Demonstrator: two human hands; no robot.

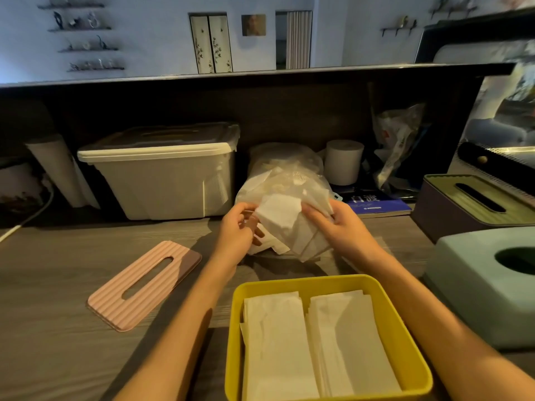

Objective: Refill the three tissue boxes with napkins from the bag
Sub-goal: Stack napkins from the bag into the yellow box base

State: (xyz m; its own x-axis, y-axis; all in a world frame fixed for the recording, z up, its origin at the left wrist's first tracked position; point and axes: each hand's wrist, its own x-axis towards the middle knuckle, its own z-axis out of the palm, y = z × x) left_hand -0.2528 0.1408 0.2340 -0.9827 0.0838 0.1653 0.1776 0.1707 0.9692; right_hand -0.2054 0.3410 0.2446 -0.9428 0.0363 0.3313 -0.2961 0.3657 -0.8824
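Thin napkins [279, 211] pinched by left hand [236, 230] and right hand [337, 224] above the yellow box [405, 328] could slip loose, scattering across the bench [58, 285].

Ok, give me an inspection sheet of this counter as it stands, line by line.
Surface: wooden counter, dim light.
Job's things: yellow box open, two napkin stacks inside; pink lid lying flat to its left; plastic bag of napkins behind it; green box and dark box at right, lids on.
Clutter: lidded storage bin, paper roll, blue booklet.
Hands: left hand and right hand both grip napkins at the bag.
Cables: white cable at far left.
Surroundings: wall shelves beyond the counter.
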